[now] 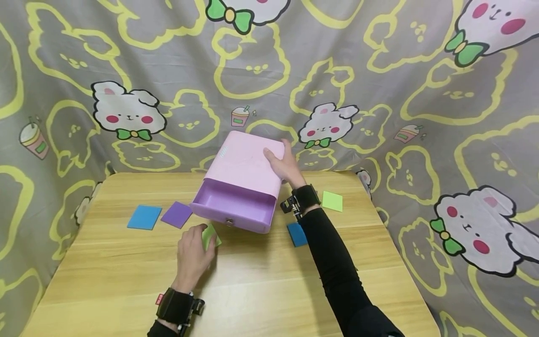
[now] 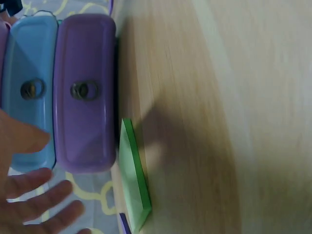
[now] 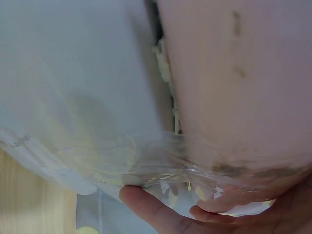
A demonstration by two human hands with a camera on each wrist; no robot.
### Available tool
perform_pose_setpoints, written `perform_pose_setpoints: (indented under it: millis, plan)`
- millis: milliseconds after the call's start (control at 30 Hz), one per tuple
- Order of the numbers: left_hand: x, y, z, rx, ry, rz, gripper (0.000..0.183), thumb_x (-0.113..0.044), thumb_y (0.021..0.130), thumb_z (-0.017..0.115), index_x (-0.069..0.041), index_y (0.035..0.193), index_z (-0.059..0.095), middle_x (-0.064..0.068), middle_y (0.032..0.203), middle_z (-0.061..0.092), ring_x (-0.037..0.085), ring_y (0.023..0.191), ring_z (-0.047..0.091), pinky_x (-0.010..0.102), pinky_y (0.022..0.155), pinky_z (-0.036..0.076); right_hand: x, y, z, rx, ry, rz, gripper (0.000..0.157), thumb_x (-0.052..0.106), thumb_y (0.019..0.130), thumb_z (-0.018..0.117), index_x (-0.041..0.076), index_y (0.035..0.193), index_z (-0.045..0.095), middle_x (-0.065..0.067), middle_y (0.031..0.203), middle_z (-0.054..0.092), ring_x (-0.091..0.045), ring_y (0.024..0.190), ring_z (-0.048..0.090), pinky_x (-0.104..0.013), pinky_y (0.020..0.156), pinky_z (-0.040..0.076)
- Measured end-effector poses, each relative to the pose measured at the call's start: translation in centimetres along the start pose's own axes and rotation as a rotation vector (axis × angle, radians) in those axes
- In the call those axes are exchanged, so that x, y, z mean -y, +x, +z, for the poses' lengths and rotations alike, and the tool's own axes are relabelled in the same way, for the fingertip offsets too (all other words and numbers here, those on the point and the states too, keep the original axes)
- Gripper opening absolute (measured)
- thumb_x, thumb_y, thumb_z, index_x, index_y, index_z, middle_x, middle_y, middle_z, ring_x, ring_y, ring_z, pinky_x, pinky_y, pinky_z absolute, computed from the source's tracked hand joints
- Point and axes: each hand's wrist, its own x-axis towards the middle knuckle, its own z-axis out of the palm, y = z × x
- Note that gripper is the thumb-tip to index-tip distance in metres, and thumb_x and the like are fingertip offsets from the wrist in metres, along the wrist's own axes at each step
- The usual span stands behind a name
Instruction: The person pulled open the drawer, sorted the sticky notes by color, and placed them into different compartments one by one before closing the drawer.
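A small chest of drawers (image 1: 246,159) with a pale pink top stands at an angle at the back of the table. Its light purple top drawer (image 1: 240,201) is pulled out and shows a bare inside. Below, the blue drawer (image 2: 31,58) and purple drawer (image 2: 87,131) are closed, each with a ring pull. My right hand (image 1: 285,164) grips the chest's back right corner, thumb on top; clear tape (image 3: 146,161) crosses the panels there. My left hand (image 1: 193,255), fingers spread in the left wrist view, hovers over a light green square (image 2: 131,178) lying on the table.
A blue square (image 1: 144,217) and a purple square (image 1: 176,215) lie left of the chest. On the right are a darker blue square (image 1: 297,234), near my right forearm, and a yellow-green square (image 1: 332,201). Patterned cloth (image 1: 185,61) hangs around the wooden table (image 1: 252,290).
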Motion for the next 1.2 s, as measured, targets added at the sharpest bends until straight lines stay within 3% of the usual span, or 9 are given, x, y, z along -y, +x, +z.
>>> perform_pose_setpoints:
  millis: [233, 367, 533, 700, 900, 1067, 1200]
  plan:
    - [1.2, 0.4, -0.7, 0.322, 0.124, -0.111, 0.062, -0.029, 0.087, 0.077, 0.009, 0.13, 0.055, 0.034, 0.126, 0.061, 0.054, 0.114, 0.056, 0.067, 0.085, 0.049, 0.0, -0.2, 0.0, 0.003, 0.026, -0.006, 0.087, 0.06, 0.095, 0.059, 0.028, 0.162, 0.012, -0.025, 0.157, 0.037, -0.039, 0.108, 0.064, -0.041, 0.061, 0.062]
    - [1.5, 0.3, -0.7, 0.418, 0.173, -0.118, 0.066, -0.029, 0.083, 0.082, 0.008, 0.13, 0.055, 0.034, 0.126, 0.059, 0.057, 0.115, 0.054, 0.07, 0.085, 0.048, 0.0, -0.2, 0.1, 0.005, 0.023, -0.015, 0.087, 0.059, 0.095, 0.059, 0.027, 0.162, 0.013, -0.026, 0.156, 0.038, -0.04, 0.111, 0.064, -0.042, 0.065, 0.062]
    - [1.7, 0.2, -0.7, 0.459, 0.182, -0.108, 0.063, -0.027, 0.084, 0.082, 0.005, 0.131, 0.055, 0.037, 0.13, 0.054, 0.059, 0.116, 0.051, 0.069, 0.084, 0.048, -0.1, -0.1, 0.0, 0.01, 0.025, -0.012, 0.088, 0.06, 0.095, 0.059, 0.028, 0.162, 0.012, -0.026, 0.156, 0.038, -0.04, 0.111, 0.064, -0.042, 0.065, 0.062]
    - [2.0, 0.2, -0.8, 0.449, 0.16, -0.1, 0.055, -0.02, 0.09, 0.076, 0.006, 0.133, 0.054, 0.038, 0.127, 0.054, 0.059, 0.113, 0.052, 0.069, 0.083, 0.048, -0.2, 0.0, 0.0, 0.012, 0.03, 0.001, 0.088, 0.061, 0.094, 0.059, 0.029, 0.162, 0.012, -0.026, 0.156, 0.038, -0.039, 0.106, 0.066, -0.043, 0.063, 0.062]
    - [2.4, 0.3, -0.8, 0.405, 0.129, -0.132, 0.065, -0.018, 0.081, 0.083, 0.011, 0.132, 0.054, 0.036, 0.114, 0.058, 0.05, 0.101, 0.051, 0.056, 0.08, 0.046, -0.1, 0.0, 0.1, 0.022, 0.021, 0.016, 0.09, 0.064, 0.093, 0.059, 0.032, 0.162, 0.011, -0.026, 0.158, 0.036, -0.039, 0.102, 0.066, -0.048, 0.062, 0.062]
    - [2.2, 0.5, -1.0, 0.426, 0.116, -0.175, 0.067, -0.02, 0.075, 0.088, 0.015, 0.124, 0.058, 0.029, 0.106, 0.055, 0.04, 0.095, 0.042, 0.045, 0.075, 0.036, -0.1, 0.0, 0.0, 0.016, 0.035, 0.007, 0.089, 0.061, 0.094, 0.06, 0.03, 0.162, 0.012, -0.026, 0.157, 0.037, -0.039, 0.101, 0.067, -0.045, 0.058, 0.062]
    - [1.8, 0.7, -1.0, 0.432, 0.102, -0.202, 0.069, -0.02, 0.072, 0.09, 0.014, 0.124, 0.059, 0.028, 0.105, 0.055, 0.039, 0.096, 0.043, 0.043, 0.075, 0.036, -0.2, 0.1, -0.1, 0.012, 0.038, 0.003, 0.089, 0.061, 0.094, 0.06, 0.029, 0.162, 0.012, -0.026, 0.155, 0.038, -0.038, 0.098, 0.068, -0.042, 0.056, 0.061]
